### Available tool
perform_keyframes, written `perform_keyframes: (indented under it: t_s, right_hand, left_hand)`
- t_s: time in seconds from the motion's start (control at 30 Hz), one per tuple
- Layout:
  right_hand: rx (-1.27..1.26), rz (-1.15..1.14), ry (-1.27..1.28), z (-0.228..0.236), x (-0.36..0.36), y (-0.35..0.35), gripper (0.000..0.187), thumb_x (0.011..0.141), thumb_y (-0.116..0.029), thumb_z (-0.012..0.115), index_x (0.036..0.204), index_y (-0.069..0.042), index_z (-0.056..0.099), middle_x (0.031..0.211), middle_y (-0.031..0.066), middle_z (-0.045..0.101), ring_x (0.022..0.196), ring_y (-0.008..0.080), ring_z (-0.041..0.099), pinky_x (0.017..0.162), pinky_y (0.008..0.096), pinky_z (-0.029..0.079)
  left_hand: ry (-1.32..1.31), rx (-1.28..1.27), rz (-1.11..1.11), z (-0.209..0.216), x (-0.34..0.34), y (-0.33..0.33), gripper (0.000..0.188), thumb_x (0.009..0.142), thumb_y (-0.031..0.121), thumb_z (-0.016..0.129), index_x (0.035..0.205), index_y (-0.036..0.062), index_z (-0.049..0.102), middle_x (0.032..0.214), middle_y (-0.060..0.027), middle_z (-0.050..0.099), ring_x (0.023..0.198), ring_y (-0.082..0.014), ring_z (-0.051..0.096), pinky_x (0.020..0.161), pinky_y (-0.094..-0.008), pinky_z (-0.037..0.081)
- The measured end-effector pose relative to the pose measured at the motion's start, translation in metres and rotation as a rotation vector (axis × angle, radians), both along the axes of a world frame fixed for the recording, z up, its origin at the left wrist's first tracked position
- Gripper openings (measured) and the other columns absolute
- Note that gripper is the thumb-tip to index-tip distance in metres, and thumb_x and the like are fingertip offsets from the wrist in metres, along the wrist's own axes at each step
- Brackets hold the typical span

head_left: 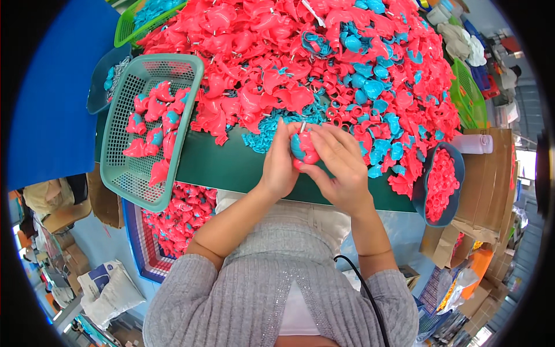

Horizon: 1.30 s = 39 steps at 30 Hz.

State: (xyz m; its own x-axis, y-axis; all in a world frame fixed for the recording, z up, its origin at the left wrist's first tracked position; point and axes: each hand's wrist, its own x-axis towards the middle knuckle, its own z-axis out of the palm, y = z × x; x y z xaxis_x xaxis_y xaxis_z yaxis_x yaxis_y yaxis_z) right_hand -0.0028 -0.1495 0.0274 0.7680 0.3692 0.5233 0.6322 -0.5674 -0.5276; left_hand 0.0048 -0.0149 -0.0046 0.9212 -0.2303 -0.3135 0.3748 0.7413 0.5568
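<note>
Between my two hands, just above the near edge of the green table point(225, 170), is a rounded pink-and-teal plastic toy part point(304, 148) with a metal pin sticking up from its top. My left hand point(280, 163) grips its left side. The fingers and thumb of my right hand point(342, 163) close on its right side and cover part of it. Right behind my hands lie small teal pieces point(263, 132) and pink ring-shaped pieces point(341, 113). A large heap of pink plastic shells point(231, 75), some with metal pins, spreads behind them, with teal shells point(373, 87) mixed in.
A grey-green basket point(193, 95) at left holds several pink-and-teal parts. Beyond it stands a dark bowl point(95, 87) with metal pins. At right are a blue bowl point(445, 217) of small pink pieces, a pinkish bottle point(474, 144) and a cardboard box point(485, 185). A crate point(134, 243) sits below the table.
</note>
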Motion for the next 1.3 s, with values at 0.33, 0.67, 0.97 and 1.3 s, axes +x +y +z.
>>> perform_keyframes:
  t_s: [0.33, 0.67, 0.97, 1.3]
  right_hand:
    - [0.060, 0.053, 0.087, 0.003, -0.006, 0.000, 0.055, 0.072, -0.011, 0.076, 0.122, 0.002, 0.057, 0.124, 0.0182, 0.058, 0.120, 0.0389, 0.051, 0.101, 0.0446, 0.040]
    - [0.146, 0.118, 0.255, 0.011, -0.009, -0.005, 0.053, 0.076, -0.006, 0.072, 0.125, 0.003, 0.054, 0.129, 0.0195, 0.054, 0.126, 0.0404, 0.044, 0.106, 0.0467, 0.034]
    - [0.259, 0.136, 0.281, 0.007, -0.009, -0.007, 0.054, 0.072, 0.003, 0.071, 0.123, 0.002, 0.056, 0.130, 0.0209, 0.053, 0.126, 0.0402, 0.044, 0.104, 0.0468, 0.037]
    - [0.190, 0.241, 0.193, 0.014, -0.010, -0.018, 0.055, 0.073, -0.007, 0.073, 0.124, 0.004, 0.054, 0.125, 0.0251, 0.055, 0.122, 0.0437, 0.047, 0.104, 0.0491, 0.036]
  left_hand:
    - [-0.188, 0.259, 0.002, 0.003, -0.010, 0.003, 0.055, 0.102, 0.046, 0.017, 0.110, 0.0037, 0.051, 0.089, -0.0042, 0.058, 0.080, -0.0071, 0.054, 0.076, -0.0233, 0.045]
    - [-0.332, 0.513, 0.005, -0.003, -0.016, 0.005, 0.054, 0.102, 0.046, 0.018, 0.112, 0.0016, 0.046, 0.093, -0.0051, 0.055, 0.084, -0.0082, 0.052, 0.076, -0.0246, 0.044]
    - [-0.439, 0.598, -0.092, 0.012, -0.026, 0.016, 0.047, 0.087, 0.025, 0.067, 0.116, -0.0001, 0.041, 0.102, -0.0081, 0.053, 0.085, -0.0089, 0.052, 0.072, -0.0246, 0.045]
    - [-0.597, 0.606, -0.386, 0.034, -0.021, 0.035, 0.049, 0.094, 0.018, 0.056, 0.131, -0.0018, 0.029, 0.107, -0.0103, 0.052, 0.095, -0.0113, 0.053, 0.078, -0.0260, 0.046]
